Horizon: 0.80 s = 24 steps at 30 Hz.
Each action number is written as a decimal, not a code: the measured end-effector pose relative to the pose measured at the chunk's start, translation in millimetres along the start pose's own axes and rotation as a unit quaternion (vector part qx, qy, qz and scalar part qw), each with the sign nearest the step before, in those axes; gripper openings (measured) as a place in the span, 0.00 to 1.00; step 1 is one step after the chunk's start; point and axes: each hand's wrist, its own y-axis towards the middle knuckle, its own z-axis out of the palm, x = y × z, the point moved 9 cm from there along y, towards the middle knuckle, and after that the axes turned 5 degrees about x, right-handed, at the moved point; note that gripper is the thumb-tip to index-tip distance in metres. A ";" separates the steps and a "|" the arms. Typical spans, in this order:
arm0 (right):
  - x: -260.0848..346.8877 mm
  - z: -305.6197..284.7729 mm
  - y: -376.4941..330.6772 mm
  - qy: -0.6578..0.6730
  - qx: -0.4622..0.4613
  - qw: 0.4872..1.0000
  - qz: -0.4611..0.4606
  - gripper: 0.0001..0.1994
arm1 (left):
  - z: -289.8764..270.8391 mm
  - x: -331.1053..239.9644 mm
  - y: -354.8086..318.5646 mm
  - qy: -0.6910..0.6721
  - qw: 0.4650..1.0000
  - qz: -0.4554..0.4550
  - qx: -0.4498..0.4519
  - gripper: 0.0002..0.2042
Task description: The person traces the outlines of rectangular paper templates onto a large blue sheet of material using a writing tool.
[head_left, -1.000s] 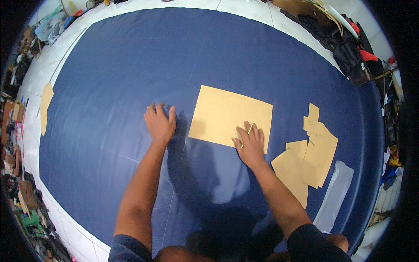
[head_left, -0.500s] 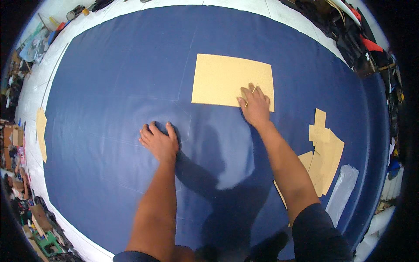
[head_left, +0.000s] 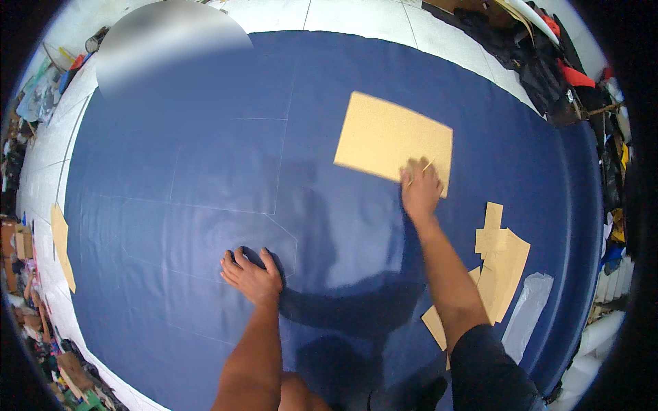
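Note:
My left hand lies on the dark blue sheet material, fingers spread and holding nothing. Farther off and to the right, my right hand rests on the lower right part of a tan rectangular cardboard piece. A thin pale stick shows between its fingers; its tip points up and to the right. The cardboard lies tilted, its right side lower than its left. Fine pale lines mark the blue material left of the cardboard and around my left hand.
Several tan cut pieces overlap to the right of my right forearm, beside a translucent plastic strip. Another tan piece lies at the left edge of the material. White floor tiles and clutter surround it.
The cardboard has shifted right and away over the blue material and turned clockwise, with my right hand on it. My left hand keeps about the same place on the material. The view has shifted.

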 end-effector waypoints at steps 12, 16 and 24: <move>91.7 58.4 169.5 0.054 0.092 0.994 -0.035 0.25 | 0.2 9.6 5.0 0.025 1.000 0.005 0.006 0.30; 72.8 48.2 171.4 0.066 0.080 0.994 -0.046 0.25 | 3.7 0.7 5.3 0.034 0.999 0.017 -0.011 0.30; 78.5 11.1 6.0 0.062 0.055 0.995 -0.063 0.23 | 6.0 7.9 5.4 0.071 0.993 0.061 -0.066 0.28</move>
